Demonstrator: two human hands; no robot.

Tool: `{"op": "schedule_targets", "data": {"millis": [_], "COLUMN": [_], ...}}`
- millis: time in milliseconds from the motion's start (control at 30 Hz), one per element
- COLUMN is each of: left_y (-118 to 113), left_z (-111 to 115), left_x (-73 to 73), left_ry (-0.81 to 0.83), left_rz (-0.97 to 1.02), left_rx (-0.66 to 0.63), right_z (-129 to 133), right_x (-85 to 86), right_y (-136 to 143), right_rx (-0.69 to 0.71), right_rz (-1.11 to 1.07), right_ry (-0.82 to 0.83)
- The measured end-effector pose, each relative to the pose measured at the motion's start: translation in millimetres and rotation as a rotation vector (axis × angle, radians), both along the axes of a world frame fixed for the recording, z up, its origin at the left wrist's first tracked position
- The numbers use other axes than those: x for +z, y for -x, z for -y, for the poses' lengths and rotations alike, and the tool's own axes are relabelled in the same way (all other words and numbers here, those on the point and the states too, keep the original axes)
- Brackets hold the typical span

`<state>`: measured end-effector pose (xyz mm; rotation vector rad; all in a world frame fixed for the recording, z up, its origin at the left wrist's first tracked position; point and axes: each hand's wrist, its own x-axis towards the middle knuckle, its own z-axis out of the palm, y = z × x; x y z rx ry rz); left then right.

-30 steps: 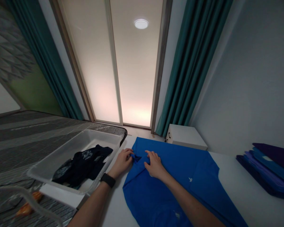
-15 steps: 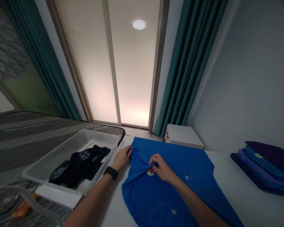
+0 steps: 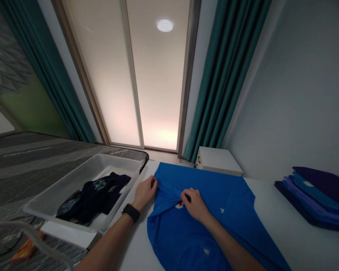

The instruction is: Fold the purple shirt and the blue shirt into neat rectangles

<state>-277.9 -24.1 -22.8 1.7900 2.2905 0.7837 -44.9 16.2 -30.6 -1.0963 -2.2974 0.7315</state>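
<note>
A blue T-shirt (image 3: pixel 228 203) lies spread over the white table (image 3: pixel 267 210), with a red star badge on its sleeve area and small white marks on the body. My left hand (image 3: pixel 145 191), with a black watch at the wrist, pinches the shirt's left edge. Closer to the middle, my right hand (image 3: pixel 194 203) pinches the cloth just beside the star badge, partly covering it. Between the two hands the fabric is gathered into creases. The collar is at the bottom of the view, near my right forearm.
On the left, a translucent plastic bin (image 3: pixel 101 160) holds dark crumpled clothes (image 3: pixel 97 195). A stack of folded clothes (image 3: pixel 319 199) in blue and purple rests at the table's right. Behind the table stands a white cabinet (image 3: pixel 219 160). An orange item (image 3: pixel 26 249) lies at the lower left.
My right hand has moved slightly down and closer to the star badge, covering more of it. My left hand still pinches the shirt edge, and the cloth between them has bunched a little.
</note>
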Motion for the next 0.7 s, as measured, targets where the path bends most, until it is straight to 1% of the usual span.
{"op": "schedule_targets", "data": {"millis": [100,200,300,400,500,567,633,700], "left_y": [-6.6,-12.2,-17.2,-23.2,-27.4,-27.2,-24.9,-22.5], "left_z": [18.4,39.8,59.6,74.1,81.9,84.0,84.8,85.3], "left_x": [9.4,16.6,16.9,14.0,14.2,15.3,14.7,11.4], "left_ry": [0.058,0.113,0.107,0.073,0.142,0.191,0.178,0.111], "left_rz": [-0.035,-0.024,0.079,0.19,0.203,0.269,0.401,0.529], "left_rx": [-0.083,-0.195,-0.286,-0.33,-0.321,-0.329,-0.354,-0.365], "right_z": [1.4,0.9,-1.4,-3.8,-5.3,-6.2,-7.1,-7.8], "right_x": [0.9,2.3,1.6,-0.2,-0.4,0.1,0.8,1.5], "right_y": [0.4,0.8,1.5,2.0,1.7,1.1,0.3,-0.2], "right_rx": [-0.002,0.021,0.074,0.129,0.151,0.155,0.158,0.17], "right_rz": [0.001,-0.017,-0.07,-0.13,-0.181,-0.215,-0.24,-0.254], "right_ry": [-0.017,0.02,0.09,0.139,0.169,0.19,0.202,0.203]}}
